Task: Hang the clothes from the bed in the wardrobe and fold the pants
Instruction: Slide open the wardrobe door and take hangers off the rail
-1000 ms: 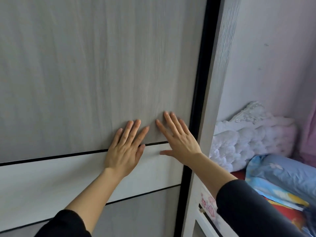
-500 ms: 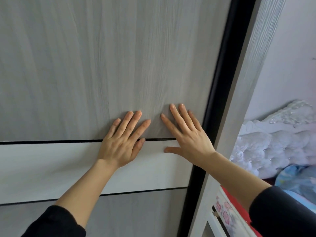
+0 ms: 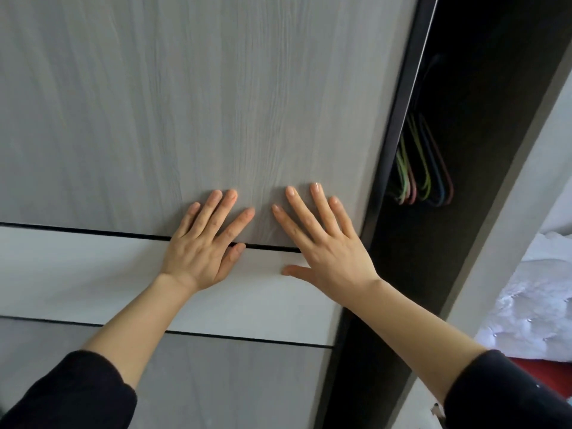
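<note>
Door [image 3: 216, 103]: grey wood-grain sliding panel with a white band [image 3: 93, 274] across it, fills most of the view. It stands partly open, with a dark gap at its right edge.

Wardrobe [image 3: 483, 88]: only that gap shows, interior dark. No garment seen on the rail; the rail itself is too dark to make out.

Bed: just a corner at the far right, beyond the wardrobe side. White tufted headboard [image 3: 538, 311] and a strip of red bedding [image 3: 526, 366]. Clothes and pants are not in view, presumably on the bed out of shot.

Left hand [image 3: 201, 252] and right hand [image 3: 331, 255]: both flat on the door, side by side and close but not touching, across the seam between grey panel and white band. Fingers [image 3: 325, 205] straight and spread, palms pressing, nothing gripped. Right hand sits near the door's right edge.

Hangers [image 3: 428, 181]: a few empty ones, green, pink and blue, hang in the gap.

Progress estimate: at the very start. Step in hand looks like pushing the door leftward for access. Nothing hung, nothing folded. Left: finish opening, fetch clothes from bed, put on hangers, hang, fold pants.
</note>
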`<state>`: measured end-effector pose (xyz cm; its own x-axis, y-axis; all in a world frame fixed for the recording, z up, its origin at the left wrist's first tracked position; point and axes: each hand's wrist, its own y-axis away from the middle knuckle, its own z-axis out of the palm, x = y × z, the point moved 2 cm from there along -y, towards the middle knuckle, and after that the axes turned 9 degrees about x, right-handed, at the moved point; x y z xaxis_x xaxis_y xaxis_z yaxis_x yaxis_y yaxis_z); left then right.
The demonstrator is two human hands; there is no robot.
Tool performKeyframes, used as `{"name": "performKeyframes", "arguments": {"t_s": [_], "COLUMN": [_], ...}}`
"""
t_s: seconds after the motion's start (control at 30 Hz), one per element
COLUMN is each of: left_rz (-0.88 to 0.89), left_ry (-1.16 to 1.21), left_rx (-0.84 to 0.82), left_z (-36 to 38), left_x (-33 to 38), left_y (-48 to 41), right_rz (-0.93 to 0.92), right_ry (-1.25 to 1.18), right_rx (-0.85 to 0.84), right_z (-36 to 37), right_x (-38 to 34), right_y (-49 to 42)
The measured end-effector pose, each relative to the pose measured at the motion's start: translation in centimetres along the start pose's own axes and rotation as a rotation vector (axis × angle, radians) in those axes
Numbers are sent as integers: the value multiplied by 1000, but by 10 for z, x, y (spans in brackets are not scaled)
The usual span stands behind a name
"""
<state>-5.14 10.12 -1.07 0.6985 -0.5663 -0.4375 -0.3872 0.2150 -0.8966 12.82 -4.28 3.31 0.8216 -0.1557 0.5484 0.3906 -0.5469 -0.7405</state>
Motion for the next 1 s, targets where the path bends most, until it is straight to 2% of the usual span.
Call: {"name": "performKeyframes", "arguments": {"t_s": [0.33,0.47,0.63,0.8,0.9,1.0], "left_rz": [-25,-28,-45,-262,-494,-623], "left_ry": [1,-25,-10,51,60,103], "left_rx": [-90,-122,-147,-203,-279,-368], "left_z": [-20,-31,-45,-64,-74,-76], "left_x": [-113,-167,-236,-280,-278,-271], "left_y": [55,81,116,142,148,156], "right_rz": [-90,-168,-226,-175,-223,-255], "right_ry": [-41,-116,-98,-86,-63,-82], "right_rx": [17,131,201,254,252,254], "right_z": [5,0,3,9,15,18], "right_x": [-89,-123,-171,-208,-232,-261], "right_y": [-79,-128,-181,-222,-247,-272]}}
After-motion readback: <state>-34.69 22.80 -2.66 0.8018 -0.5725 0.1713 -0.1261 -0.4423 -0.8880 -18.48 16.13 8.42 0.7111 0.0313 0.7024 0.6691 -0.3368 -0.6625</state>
